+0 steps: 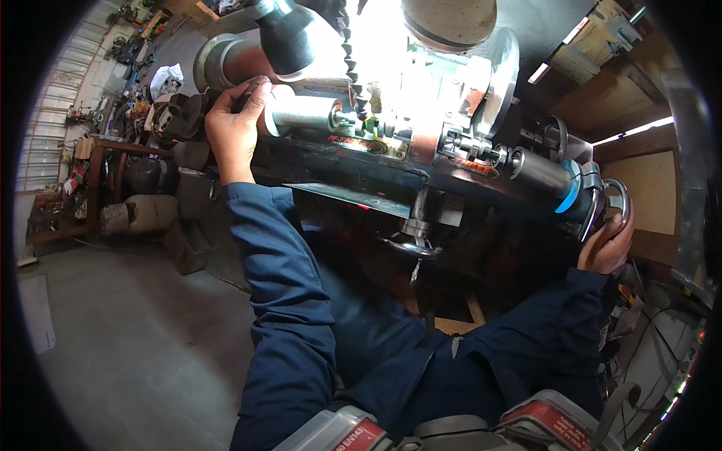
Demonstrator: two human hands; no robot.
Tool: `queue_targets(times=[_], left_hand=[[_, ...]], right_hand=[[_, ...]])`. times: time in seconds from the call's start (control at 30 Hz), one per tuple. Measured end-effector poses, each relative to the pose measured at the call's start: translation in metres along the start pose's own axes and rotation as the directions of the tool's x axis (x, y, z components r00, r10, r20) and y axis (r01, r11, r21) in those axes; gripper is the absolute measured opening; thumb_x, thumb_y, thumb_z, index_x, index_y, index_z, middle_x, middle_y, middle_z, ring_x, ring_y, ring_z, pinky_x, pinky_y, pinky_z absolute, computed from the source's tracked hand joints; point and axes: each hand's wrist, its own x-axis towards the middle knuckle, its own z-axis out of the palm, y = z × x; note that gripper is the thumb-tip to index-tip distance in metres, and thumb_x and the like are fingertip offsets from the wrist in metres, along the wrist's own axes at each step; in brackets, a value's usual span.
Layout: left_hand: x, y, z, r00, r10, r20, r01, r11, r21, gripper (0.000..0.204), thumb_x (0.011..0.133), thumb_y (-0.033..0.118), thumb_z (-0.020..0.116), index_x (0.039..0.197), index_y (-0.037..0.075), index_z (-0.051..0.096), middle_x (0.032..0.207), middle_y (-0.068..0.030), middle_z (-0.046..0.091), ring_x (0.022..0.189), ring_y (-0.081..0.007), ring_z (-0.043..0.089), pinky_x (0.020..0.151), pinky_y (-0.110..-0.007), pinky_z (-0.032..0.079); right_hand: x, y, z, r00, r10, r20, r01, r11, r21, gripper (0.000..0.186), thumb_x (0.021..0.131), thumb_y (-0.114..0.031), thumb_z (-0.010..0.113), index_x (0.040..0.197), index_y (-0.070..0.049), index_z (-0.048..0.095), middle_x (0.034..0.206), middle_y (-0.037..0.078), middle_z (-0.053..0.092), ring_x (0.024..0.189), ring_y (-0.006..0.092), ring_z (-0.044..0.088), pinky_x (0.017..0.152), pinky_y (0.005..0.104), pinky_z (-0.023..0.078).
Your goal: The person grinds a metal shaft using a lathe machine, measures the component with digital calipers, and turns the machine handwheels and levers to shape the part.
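My left hand (235, 128) is closed on the rim of a round pale flange (278, 101) at the left of a bench machine that looks like a grinder or small lathe. A grey metal cylinder (307, 113) extends rightward from that flange. At the machine's right end, my right hand (608, 246) has its fingers curled round the lower rim of a metal handwheel (621, 197). Beside the handwheel sit a steel barrel (538, 174) with a blue ring (570, 188) and a clamp lever (592, 214). A short stepped metal part (475, 145) lies in line with the barrel.
A black lamp (289, 37) throws strong glare over the machine's middle, hiding detail there. A segmented hose (350, 60) hangs beside it. A lower handwheel (414, 246) and a sheet-metal tray (353, 197) project towards me. Cluttered shelves and a tan cylinder (150, 215) stand left.
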Motion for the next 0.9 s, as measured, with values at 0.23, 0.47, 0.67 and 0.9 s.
queue_targets(times=[0.23, 0.47, 0.67, 0.9], left_hand=[[0.0, 0.002, 0.002, 1.0, 0.012, 0.005, -0.012, 1.0, -0.009, 0.025, 0.083, 0.013, 0.078, 0.096, -0.008, 0.07, 0.094, -0.0101, 0.073, 0.087, -0.0122, 0.066, 0.084, -0.027, 0.051], [0.002, -0.005, 0.001, 1.0, 0.019, 0.009, -0.019, 1.0, -0.021, 0.025, 0.083, 0.012, 0.078, 0.096, -0.008, 0.07, 0.094, -0.0107, 0.073, 0.088, -0.0125, 0.066, 0.085, -0.028, 0.051], [0.003, -0.006, -0.001, 1.0, 0.002, 0.016, -0.002, 1.0, -0.01, 0.025, 0.084, 0.016, 0.078, 0.097, -0.004, 0.071, 0.094, -0.0101, 0.073, 0.089, -0.013, 0.066, 0.086, -0.027, 0.049], [0.0, 0.002, 0.001, 1.0, 0.015, -0.003, -0.015, 1.0, -0.011, 0.025, 0.082, 0.013, 0.079, 0.095, -0.006, 0.071, 0.093, -0.0089, 0.073, 0.085, -0.0108, 0.065, 0.081, -0.026, 0.051]], right_hand=[[-0.036, 0.081, 0.019, 0.999, -0.034, -0.022, 0.037, 0.979, 0.2, 0.037, 0.102, -0.026, 0.049, 0.119, 0.005, 0.058, 0.109, 0.021, 0.061, 0.097, 0.0318, 0.059, 0.086, 0.0383, 0.045], [-0.026, 0.137, 0.019, 0.88, 0.02, 0.474, -0.355, 0.69, 0.631, 0.035, 0.096, -0.018, 0.055, 0.124, 0.002, 0.054, 0.109, 0.011, 0.061, 0.097, 0.0211, 0.057, 0.086, 0.0321, 0.044], [-0.005, 0.182, 0.038, 0.485, 0.067, 0.872, -0.705, 0.619, 0.345, 0.036, 0.09, -0.018, 0.061, 0.123, -0.005, 0.056, 0.111, 0.006, 0.063, 0.096, 0.021, 0.06, 0.084, 0.0332, 0.047], [-0.005, 0.14, 0.069, 0.73, -0.043, 0.682, -0.482, 0.676, 0.558, 0.037, 0.091, -0.018, 0.06, 0.125, -0.003, 0.054, 0.113, 0.008, 0.062, 0.099, 0.023, 0.06, 0.085, 0.0344, 0.047]])
